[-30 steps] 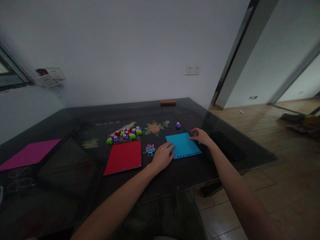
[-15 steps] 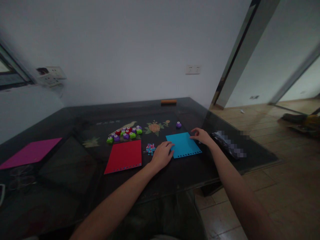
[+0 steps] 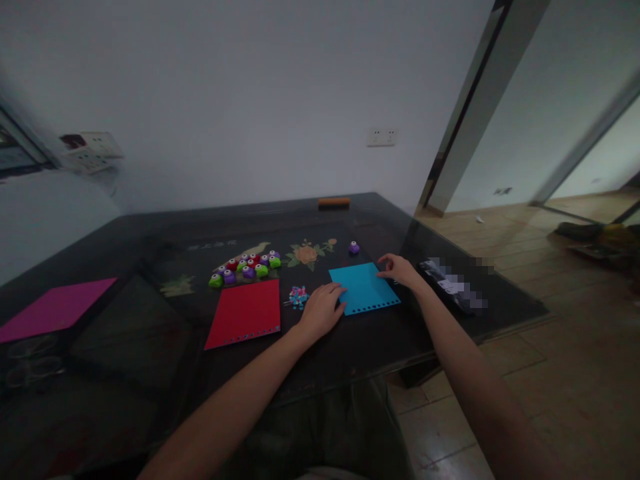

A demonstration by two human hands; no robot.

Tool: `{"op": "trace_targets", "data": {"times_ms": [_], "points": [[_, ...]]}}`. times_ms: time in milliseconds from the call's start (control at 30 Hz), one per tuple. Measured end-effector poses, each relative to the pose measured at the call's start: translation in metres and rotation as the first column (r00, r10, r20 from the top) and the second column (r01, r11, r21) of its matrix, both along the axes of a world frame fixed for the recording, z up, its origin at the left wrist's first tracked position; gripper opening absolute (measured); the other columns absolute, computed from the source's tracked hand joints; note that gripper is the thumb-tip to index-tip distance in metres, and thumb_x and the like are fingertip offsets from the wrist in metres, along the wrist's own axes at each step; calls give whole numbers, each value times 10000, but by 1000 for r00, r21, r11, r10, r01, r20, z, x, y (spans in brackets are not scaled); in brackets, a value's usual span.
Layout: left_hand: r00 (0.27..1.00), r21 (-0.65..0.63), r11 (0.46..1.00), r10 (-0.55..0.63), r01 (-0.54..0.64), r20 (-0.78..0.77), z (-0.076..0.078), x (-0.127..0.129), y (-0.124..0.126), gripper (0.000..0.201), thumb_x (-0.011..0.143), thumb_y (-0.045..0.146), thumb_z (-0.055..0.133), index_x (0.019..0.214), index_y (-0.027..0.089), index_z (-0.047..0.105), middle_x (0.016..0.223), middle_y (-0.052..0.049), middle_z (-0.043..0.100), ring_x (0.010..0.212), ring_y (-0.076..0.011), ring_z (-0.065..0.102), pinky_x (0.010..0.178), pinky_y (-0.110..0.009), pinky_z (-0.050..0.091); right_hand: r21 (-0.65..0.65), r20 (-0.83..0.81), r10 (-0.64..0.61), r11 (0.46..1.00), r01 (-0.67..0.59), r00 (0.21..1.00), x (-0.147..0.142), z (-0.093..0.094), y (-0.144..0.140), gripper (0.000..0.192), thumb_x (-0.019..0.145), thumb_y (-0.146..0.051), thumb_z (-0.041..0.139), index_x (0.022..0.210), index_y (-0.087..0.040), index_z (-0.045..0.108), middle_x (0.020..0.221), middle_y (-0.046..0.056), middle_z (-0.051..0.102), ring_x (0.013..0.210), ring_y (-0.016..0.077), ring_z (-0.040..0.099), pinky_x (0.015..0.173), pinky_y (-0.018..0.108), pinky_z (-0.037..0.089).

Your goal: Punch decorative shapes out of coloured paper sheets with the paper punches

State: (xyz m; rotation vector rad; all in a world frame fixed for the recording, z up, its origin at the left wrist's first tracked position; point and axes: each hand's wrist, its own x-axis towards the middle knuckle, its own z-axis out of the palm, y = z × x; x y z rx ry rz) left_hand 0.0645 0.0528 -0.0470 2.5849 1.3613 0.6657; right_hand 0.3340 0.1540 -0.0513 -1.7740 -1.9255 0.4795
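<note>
- Pinning the blue sheet [image 3: 364, 288] flat on the desk [image 3: 150, 320]: our left hand [image 3: 323, 311] presses its near-left edge, right hand [image 3: 397, 270] its far-right corner.
- Both lie loosely open, gripping nothing; we'd best press evenly.

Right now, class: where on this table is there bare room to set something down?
Bare table lies between the magenta sheet and red sheet. Crowded: punches, scraps, left hand, right hand around the blue sheet.
</note>
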Motion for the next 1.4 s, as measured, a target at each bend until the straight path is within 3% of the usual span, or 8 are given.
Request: {"op": "trace_targets", "data": {"times_ms": [400, 633, 833, 1000, 1100, 1200, 1300, 1400], "points": [[1000, 6, 1000, 0, 0, 30, 1, 0, 0, 378, 855, 298, 458, 1211, 173, 491, 1269, -104, 514, 1159, -214, 477, 1002, -362, 360, -25, 20, 19, 1000, -18, 1000, 1, 3, 0, 358, 617, -295, 718, 934, -168, 610, 640, -35, 539, 562, 104, 506, 528, 222, 371], [992, 5, 1000, 21, -22, 128, 26, -14, 7, 295, 865, 277, 435, 1123, 197, 553, 1202, -75, 558, 1129, -205, 487, 976, -366, 378, 24, 14, -13, 1000, 12, 1000, -3, 10, -5, 324, 648, -326, 698, 918, -166, 623, 656, -15, 554, 574, 113, 515, 537, 228, 374], [968, 10, 998, 61, -66, 245, 50, -67, 20, 234, 849, 230, 439, 1019, 193, 597, 1070, -54, 623, 1020, -187, 554, 914, -339, 423, 107, -31, -11, 994, 14, 999, -13, 20, -8, 261, 684, -341, 652, 883, -172, 648, 667, 5, 560, 615, 132, 526, 562, 238, 393], [951, 13, 970, 234, -242, 204, 42, -147, 31, 217, 826, 223, 456, 964, 188, 620, 1019, -52, 646, 978, -194, 575, 898, -359, 428, 170, -63, 52, 985, -40, 997, -31, 32, -14, 229, 694, -343, 629, 846, -175, 661, 656, 15, 577, 623, 145, 531, 564, 248, 393], [929, -10, 942, 334, -336, 162, 34, -188, 32, 226, 816, 232, 464, 977, 199, 619, 1023, -45, 651, 961, -196, 582, 876, -359, 436, 189, -81, 117, 977, -100, 990, -48, 43, -17, 217, 707, -342, 615, 838, -176, 660, 664, 17, 590, 627, 146, 535, 575, 252, 395], [909, -8, 924, 378, -383, 174, 32, -213, 30, 234, 812, 267, 468, 966, 190, 627, 1012, -57, 651, 934, -199, 591, 847, -348, 449, 183, -109, 230, 961, -207, 967, -82, 57, -20, 190, 723, -311, 606, 839, -168, 655, 679, 23, 602, 636, 144, 541, 589, 251, 399], [917, 17, 931, 355, -364, 179, 34, -226, 27, 225, 805, 284, 477, 940, 197, 634, 1021, -56, 645, 955, -202, 584, 862, -345, 441, 179, -74, 368, 919, -351, 927, -134, 70, -21, 139, 729, -270, 611, 823, -180, 659, 694, 17, 611, 648, 137, 541, 608, 248, 404], [924, -9, 933, 357, -360, 136, 35, -232, 25, 205, 786, 275, 498, 917, 200, 635, 1013, -53, 645, 981, -208, 573, 893, -357, 424, 197, -22, 508, 846, -495, 861, -194, 70, -24, 146, 746, -237, 609, 870, -179, 661, 763, 23, 634, 702, 144, 560, 650, 258, 413]]}}
